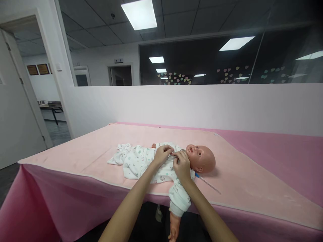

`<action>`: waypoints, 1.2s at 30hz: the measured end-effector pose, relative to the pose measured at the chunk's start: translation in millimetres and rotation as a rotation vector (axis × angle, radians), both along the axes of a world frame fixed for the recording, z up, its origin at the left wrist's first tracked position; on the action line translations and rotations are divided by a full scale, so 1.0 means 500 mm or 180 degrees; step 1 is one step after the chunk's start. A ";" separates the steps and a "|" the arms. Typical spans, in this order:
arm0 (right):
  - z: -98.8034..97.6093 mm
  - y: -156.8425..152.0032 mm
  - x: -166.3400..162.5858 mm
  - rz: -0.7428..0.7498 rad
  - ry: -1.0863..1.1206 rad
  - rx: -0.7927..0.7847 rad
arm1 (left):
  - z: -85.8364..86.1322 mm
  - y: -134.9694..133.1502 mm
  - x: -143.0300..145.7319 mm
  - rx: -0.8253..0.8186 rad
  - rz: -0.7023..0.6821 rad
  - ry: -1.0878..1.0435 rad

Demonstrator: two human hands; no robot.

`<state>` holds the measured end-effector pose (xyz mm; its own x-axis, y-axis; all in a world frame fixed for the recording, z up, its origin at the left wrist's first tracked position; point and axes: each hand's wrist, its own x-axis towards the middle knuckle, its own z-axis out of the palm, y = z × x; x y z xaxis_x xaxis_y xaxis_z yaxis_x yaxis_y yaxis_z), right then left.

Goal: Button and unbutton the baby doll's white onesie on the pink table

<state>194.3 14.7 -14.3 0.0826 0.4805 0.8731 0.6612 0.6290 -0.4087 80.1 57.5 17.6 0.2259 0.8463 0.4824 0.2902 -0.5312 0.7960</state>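
Observation:
A baby doll (203, 158) lies on its back with its head to the right, dressed in a white printed baby outfit (137, 161). My left hand (164, 153) is over the doll's chest, its fingers bent together on the front of the outfit. Close beside it, my right hand (182, 164) is curled near the neckline, fingertips pinched at the cloth. My fingers hide the exact spot they grip. The doll's near arm (174, 223) hangs over the table's front edge. A thermometer (209, 184) with a blue end lies beside the doll's shoulder.
A light pink sheet (248, 178) covers the table over a darker pink cloth (297, 164). Behind stands a low white wall (191, 107) with glass above. An open door (20, 101) is at the left, with a table (52, 108) beyond it.

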 end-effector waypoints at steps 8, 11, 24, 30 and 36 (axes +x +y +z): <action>0.004 -0.012 0.006 0.0192 0.0579 0.0090 | 0.006 -0.009 -0.003 0.0122 -0.0423 0.0384; 0.006 -0.013 0.007 0.0293 0.0624 0.0080 | 0.010 -0.011 -0.003 0.0117 -0.0535 0.0374; 0.002 -0.009 0.011 0.0346 0.0693 0.0270 | 0.006 -0.004 0.000 -0.0302 -0.0720 0.0363; 0.000 -0.004 0.009 0.0331 0.0639 0.0370 | -0.001 0.005 -0.002 -0.0253 -0.0863 0.0211; 0.001 -0.003 0.006 0.0261 0.0602 0.0285 | -0.002 0.001 0.003 -0.0214 -0.0727 0.0042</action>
